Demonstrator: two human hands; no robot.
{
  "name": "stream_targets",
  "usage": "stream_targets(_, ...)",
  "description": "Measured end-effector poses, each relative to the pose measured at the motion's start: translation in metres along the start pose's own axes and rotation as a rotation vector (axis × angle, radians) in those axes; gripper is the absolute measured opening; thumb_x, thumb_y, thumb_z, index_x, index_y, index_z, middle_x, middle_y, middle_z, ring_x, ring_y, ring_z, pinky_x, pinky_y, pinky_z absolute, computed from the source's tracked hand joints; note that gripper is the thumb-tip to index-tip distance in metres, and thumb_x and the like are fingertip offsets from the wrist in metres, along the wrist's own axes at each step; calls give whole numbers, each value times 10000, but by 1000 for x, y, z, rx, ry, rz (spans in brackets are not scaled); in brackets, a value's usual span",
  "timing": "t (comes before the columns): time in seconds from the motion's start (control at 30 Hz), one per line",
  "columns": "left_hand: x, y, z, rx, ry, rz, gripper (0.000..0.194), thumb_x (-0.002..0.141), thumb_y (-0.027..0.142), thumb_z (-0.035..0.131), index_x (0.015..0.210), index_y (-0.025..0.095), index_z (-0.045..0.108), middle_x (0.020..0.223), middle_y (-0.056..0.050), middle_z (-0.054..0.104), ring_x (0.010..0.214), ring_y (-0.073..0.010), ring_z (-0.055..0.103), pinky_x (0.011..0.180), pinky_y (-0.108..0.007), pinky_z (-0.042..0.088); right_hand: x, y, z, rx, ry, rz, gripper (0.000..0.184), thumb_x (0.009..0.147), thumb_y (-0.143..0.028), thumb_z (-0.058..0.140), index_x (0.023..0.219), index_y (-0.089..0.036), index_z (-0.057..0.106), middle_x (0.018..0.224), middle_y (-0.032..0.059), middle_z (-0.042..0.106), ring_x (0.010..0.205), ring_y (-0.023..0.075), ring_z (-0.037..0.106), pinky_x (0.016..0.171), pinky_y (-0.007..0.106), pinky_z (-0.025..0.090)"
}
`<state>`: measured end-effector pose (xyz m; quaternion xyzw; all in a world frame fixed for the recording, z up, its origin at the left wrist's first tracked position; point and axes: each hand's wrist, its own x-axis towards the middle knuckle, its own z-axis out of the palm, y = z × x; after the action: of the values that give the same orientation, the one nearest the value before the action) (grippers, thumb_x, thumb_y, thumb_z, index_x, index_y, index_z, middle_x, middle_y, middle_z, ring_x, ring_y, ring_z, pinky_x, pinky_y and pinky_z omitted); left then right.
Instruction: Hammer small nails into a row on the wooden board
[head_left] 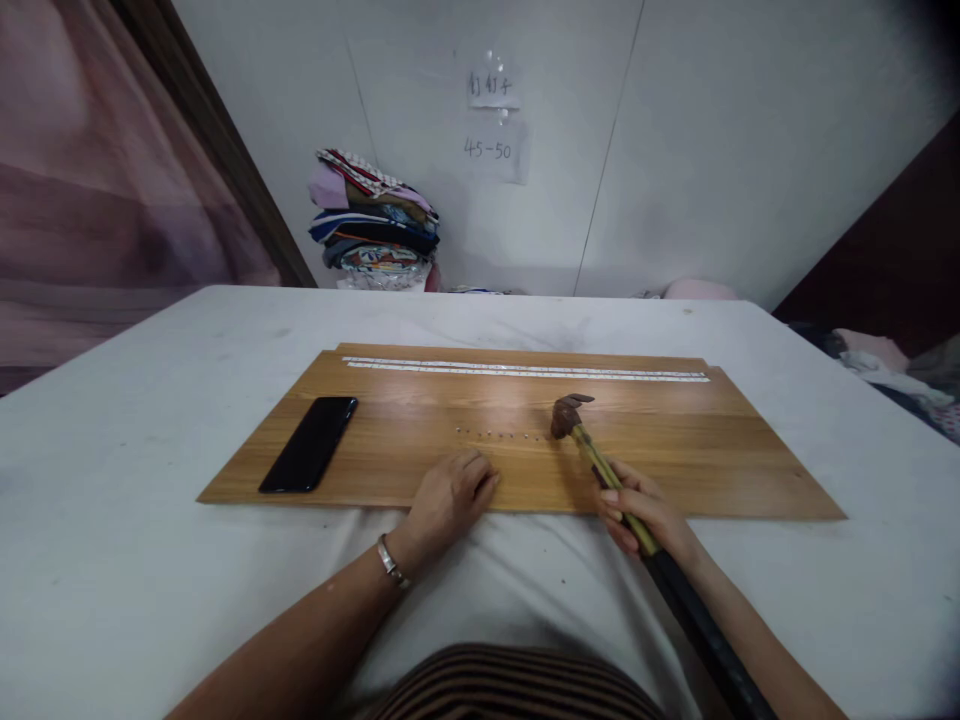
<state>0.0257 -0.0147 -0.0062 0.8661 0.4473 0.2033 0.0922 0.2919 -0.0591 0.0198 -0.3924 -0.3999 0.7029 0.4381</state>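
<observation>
My right hand (637, 508) grips a claw hammer (619, 497) partway along its yellow-and-black handle. The rusty hammer head is low over the wooden board (675, 445), at the right end of a row of several small nails (489, 433). Whether the head touches a nail or the board I cannot tell. My left hand (454, 490), with a silver bracelet on the wrist, rests on the board's near edge just below the row. Its fingers are curled closed, and anything inside them is hidden.
A black phone (309, 445) lies on the board's left side. Two white measuring strips (525, 371) run along its far part. The board lies on a white-covered table (135, 400). Folded clothes (379, 220) are stacked behind the table by the wall, near a pink curtain (112, 150).
</observation>
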Motion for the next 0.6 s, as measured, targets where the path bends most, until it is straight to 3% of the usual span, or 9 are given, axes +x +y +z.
stream_targets(0.17,0,0,0,9,-7,6,190,917,240,420,750,188,495,775,-16,559,727,-143,508,656,-273,383,-2,-2,2,3,32,-40,333,736,-296,655,1005,-193,489,533,-93,473,265,35,353,251,138,278)
stream_targets(0.4,0,0,0,5,-22,-1,204,928,251,403,758,186,494,778,-19,556,731,-143,516,663,-268,386,1,1,1,6,15,-11,238,745,-301,645,888,-197,486,525,-95,479,259,27,346,249,126,282)
stream_targets(0.6,1,0,-1,-2,-25,-7,197,923,245,415,752,185,491,783,-16,558,731,-140,518,656,-265,386,0,1,2,16,14,-19,310,736,-299,650,983,-191,497,532,-96,475,259,29,342,251,134,287)
